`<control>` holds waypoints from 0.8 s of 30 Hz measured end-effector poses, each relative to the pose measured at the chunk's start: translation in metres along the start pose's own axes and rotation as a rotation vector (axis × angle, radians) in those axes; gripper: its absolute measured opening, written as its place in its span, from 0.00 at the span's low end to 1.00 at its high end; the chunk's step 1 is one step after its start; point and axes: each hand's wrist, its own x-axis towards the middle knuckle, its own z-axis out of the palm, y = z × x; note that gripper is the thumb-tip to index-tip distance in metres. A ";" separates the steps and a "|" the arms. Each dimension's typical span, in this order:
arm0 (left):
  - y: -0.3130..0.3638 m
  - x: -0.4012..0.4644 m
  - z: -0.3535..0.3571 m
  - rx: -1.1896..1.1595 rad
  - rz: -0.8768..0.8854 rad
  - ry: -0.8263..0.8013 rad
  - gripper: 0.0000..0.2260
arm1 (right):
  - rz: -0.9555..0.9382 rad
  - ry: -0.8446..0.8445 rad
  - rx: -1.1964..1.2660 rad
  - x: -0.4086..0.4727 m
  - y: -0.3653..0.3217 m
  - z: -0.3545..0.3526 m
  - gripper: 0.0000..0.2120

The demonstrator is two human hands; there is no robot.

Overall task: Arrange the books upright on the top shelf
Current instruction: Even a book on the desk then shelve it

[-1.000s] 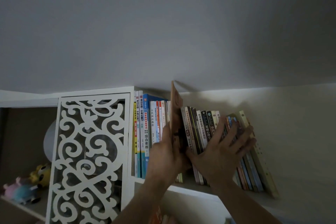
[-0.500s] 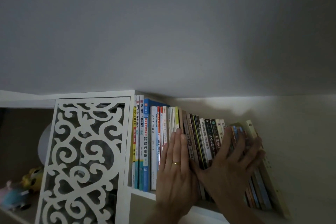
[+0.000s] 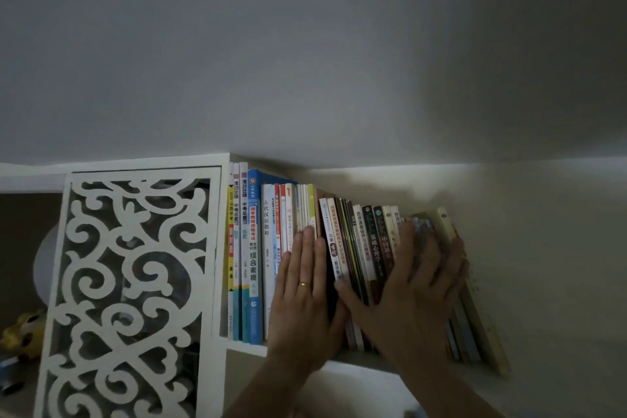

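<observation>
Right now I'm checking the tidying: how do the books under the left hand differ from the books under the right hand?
The books under the left hand stand upright, whereas the books under the right hand lean to the left. The left-hand books have mostly white and light spines; the right-hand books look mixed, several dark. The left hand lies with fingers together; the right hand has fingers spread. Both groups share the top shelf, spines outward.
</observation>
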 end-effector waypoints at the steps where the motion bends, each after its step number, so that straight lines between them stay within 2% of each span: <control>1: 0.002 0.000 -0.002 -0.027 -0.003 -0.001 0.35 | -0.011 0.005 0.038 -0.002 0.008 -0.007 0.56; 4: 0.018 -0.002 -0.010 -0.209 -0.035 0.053 0.35 | -0.044 0.073 0.092 -0.007 0.046 -0.023 0.44; 6: 0.036 -0.004 -0.016 -0.313 -0.037 0.080 0.37 | 0.029 0.103 0.100 -0.009 0.076 -0.030 0.37; 8: 0.058 -0.004 -0.018 -0.353 0.082 0.087 0.38 | 0.200 -0.034 0.191 -0.007 0.097 -0.038 0.37; 10: 0.077 0.003 -0.012 -0.350 0.245 0.063 0.38 | 0.325 -0.298 0.272 -0.004 0.109 -0.037 0.41; 11: 0.084 0.007 -0.008 -0.330 0.302 0.049 0.39 | 0.340 -0.416 0.270 -0.003 0.113 -0.035 0.39; 13: 0.093 0.014 0.004 -0.282 0.332 0.026 0.40 | 0.264 -0.569 0.201 -0.004 0.119 -0.029 0.26; 14: 0.095 0.016 0.009 -0.268 0.317 0.020 0.39 | 0.211 -0.577 0.180 -0.004 0.122 -0.027 0.21; 16: 0.096 0.017 0.015 -0.245 0.281 0.019 0.39 | 0.134 -0.564 0.176 -0.001 0.125 -0.026 0.16; 18: 0.095 0.018 0.017 -0.215 0.281 0.024 0.39 | 0.083 -0.604 0.155 0.004 0.128 -0.026 0.17; 21: 0.097 0.016 0.018 -0.184 0.268 0.013 0.39 | -0.029 -0.669 0.080 0.008 0.128 -0.033 0.25; 24: 0.099 0.013 0.017 -0.173 0.233 -0.004 0.38 | -0.065 -0.588 0.132 0.000 0.135 -0.031 0.33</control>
